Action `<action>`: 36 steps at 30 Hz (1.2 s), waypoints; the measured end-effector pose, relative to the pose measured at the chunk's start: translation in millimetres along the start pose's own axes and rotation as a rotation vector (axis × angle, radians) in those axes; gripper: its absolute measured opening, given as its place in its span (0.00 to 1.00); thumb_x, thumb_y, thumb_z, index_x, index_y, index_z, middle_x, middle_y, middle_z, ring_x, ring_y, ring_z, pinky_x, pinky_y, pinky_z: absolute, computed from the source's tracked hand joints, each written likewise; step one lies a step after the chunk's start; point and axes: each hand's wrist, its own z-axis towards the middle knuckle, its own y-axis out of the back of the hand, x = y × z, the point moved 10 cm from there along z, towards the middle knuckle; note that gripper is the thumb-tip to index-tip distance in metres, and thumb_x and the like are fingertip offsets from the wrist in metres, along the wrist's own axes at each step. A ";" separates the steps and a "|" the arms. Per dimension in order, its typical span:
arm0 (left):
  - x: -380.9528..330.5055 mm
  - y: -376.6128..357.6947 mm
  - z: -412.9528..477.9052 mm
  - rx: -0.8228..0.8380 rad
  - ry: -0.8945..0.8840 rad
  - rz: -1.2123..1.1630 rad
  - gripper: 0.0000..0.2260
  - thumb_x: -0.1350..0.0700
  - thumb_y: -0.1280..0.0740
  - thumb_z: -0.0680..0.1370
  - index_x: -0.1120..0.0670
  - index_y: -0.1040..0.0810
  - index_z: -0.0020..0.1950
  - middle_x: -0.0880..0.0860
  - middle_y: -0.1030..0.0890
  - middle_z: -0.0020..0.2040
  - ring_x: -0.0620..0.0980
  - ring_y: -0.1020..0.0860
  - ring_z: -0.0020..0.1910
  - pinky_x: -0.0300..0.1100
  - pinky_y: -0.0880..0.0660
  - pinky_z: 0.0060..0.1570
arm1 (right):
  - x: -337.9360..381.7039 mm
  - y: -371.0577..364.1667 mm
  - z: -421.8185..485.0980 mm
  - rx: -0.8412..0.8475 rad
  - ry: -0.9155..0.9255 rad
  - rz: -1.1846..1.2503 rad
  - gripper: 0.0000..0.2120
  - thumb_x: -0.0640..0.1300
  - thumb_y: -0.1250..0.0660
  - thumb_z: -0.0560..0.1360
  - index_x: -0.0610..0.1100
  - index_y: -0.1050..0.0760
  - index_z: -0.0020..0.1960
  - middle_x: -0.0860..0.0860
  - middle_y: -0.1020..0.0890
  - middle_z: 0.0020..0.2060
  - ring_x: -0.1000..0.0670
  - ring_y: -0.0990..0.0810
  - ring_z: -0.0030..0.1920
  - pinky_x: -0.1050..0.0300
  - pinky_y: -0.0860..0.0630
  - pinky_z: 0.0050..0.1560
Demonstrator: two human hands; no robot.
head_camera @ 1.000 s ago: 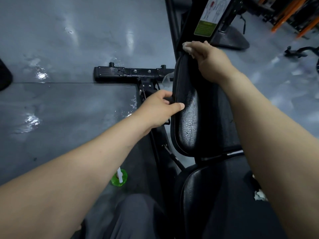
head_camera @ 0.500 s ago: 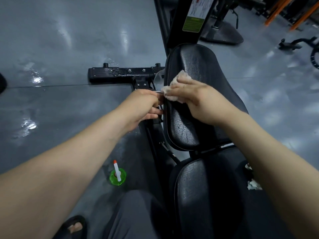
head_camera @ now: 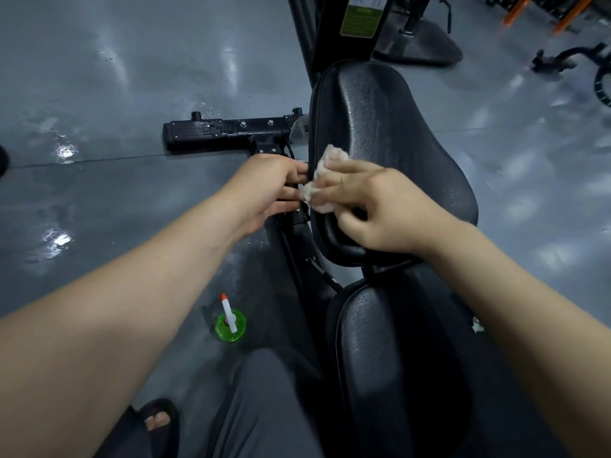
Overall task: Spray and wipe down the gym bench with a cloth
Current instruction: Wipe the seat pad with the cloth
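Black textured vinyl: the gym bench's back pad (head_camera: 396,143) tilts up from its seat pad (head_camera: 396,358), with a narrow gap between them.
Cloth: a crumpled pale cloth (head_camera: 332,157) sits against the back pad's left edge, about midway along it.
Right hand: the right hand (head_camera: 380,206) lies over the pad, its grip clamped on the cloth.
Left hand: the left hand (head_camera: 267,186) meets the same edge from outside, fingertips touching the cloth. I cannot tell whether its grip is closed on anything.
Spray bottle: the green spray bottle (head_camera: 230,322) has a white nozzle and stands on the floor left of the seat pad, well apart from both hands.
Floor: the glossy grey floor (head_camera: 115,94) shows patches of glare, and a black base bar (head_camera: 228,130) lies across it.
Room: a black upright with a green label (head_camera: 358,23) stands behind the back pad, and orange frames (head_camera: 515,8) stand far right.
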 end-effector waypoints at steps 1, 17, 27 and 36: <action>0.1 -0.8 0.2 -0.001 0.004 -0.013 0.14 0.65 0.39 0.76 0.57 0.18 0.57 0.56 0.14 0.51 0.51 0.17 0.39 0.44 0.19 0.42 | 3.1 -4.6 -2.4 0.044 0.031 -0.020 0.21 0.40 0.36 0.74 0.52 0.18 0.64 0.57 0.17 0.61 0.51 0.28 0.73 0.52 0.31 0.73; 9.2 -18.4 -5.0 -0.021 -0.016 -0.010 0.02 0.53 0.35 0.83 0.48 0.25 0.51 0.51 0.20 0.44 0.50 0.21 0.41 0.47 0.19 0.43 | 31.4 -8.6 -43.8 -0.057 0.213 -0.073 0.10 0.45 0.32 0.81 0.44 0.16 0.59 0.50 0.17 0.62 0.44 0.23 0.68 0.47 0.26 0.67; 10.3 -24.2 -7.2 -0.038 -0.032 -0.032 0.05 0.54 0.34 0.83 0.48 0.27 0.49 0.48 0.22 0.41 0.48 0.22 0.38 0.48 0.19 0.45 | 17.5 4.0 -75.4 -0.116 0.181 -0.055 0.09 0.43 0.30 0.80 0.47 0.15 0.59 0.55 0.17 0.62 0.45 0.21 0.57 0.48 0.23 0.59; 9.2 -29.3 -9.3 -0.001 0.000 -0.007 0.05 0.54 0.34 0.83 0.48 0.28 0.49 0.50 0.22 0.45 0.50 0.22 0.43 0.55 0.21 0.55 | 16.1 -11.2 -80.7 -0.043 0.220 -0.049 0.12 0.39 0.32 0.79 0.47 0.16 0.60 0.54 0.19 0.65 0.43 0.25 0.68 0.49 0.29 0.71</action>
